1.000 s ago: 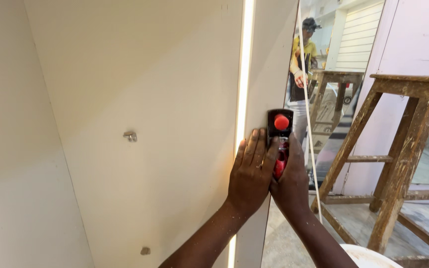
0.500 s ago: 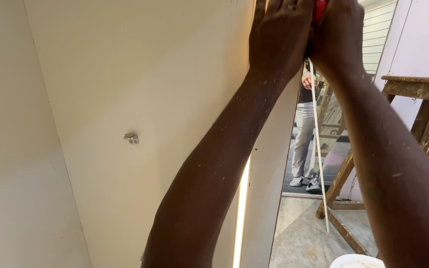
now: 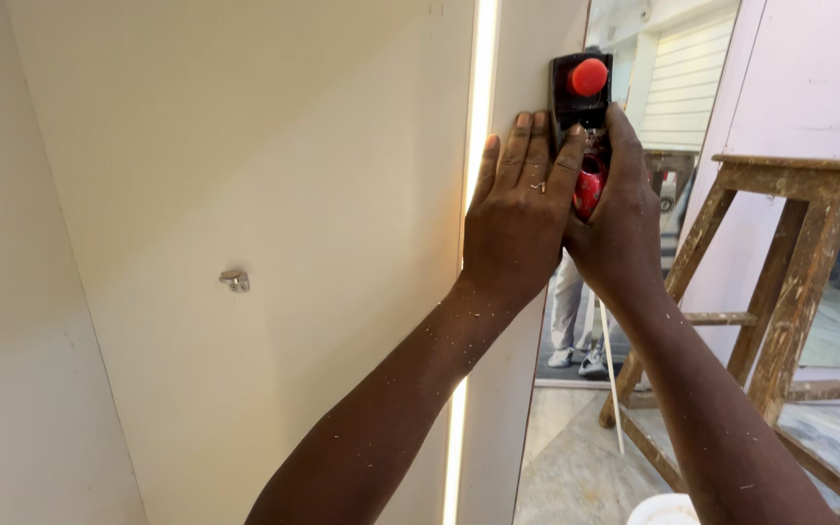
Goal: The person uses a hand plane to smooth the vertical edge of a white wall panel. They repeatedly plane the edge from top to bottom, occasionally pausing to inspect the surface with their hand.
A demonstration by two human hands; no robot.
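A small black hand plane [image 3: 583, 107] with a red knob on top rides on the front edge of an upright cream panel [image 3: 527, 58]. My right hand [image 3: 619, 219] wraps around the plane's rear and its red handle. My left hand [image 3: 519, 209] lies flat against the panel's edge beside the plane, fingers pointing up and touching the plane's side. Fine dust speckles both forearms. A thin curled white strip [image 3: 612, 379] hangs down below my right wrist.
A bright light strip [image 3: 473, 146] runs down the panel beside the edge. A metal shelf peg [image 3: 235, 281] sticks out of the cabinet's inner wall. A paint-stained wooden trestle [image 3: 789, 253] stands at right. Another person's legs [image 3: 576, 321] show behind my hands.
Both hands with the plane went up the panel edge to the top of view, then came back down to about head height.
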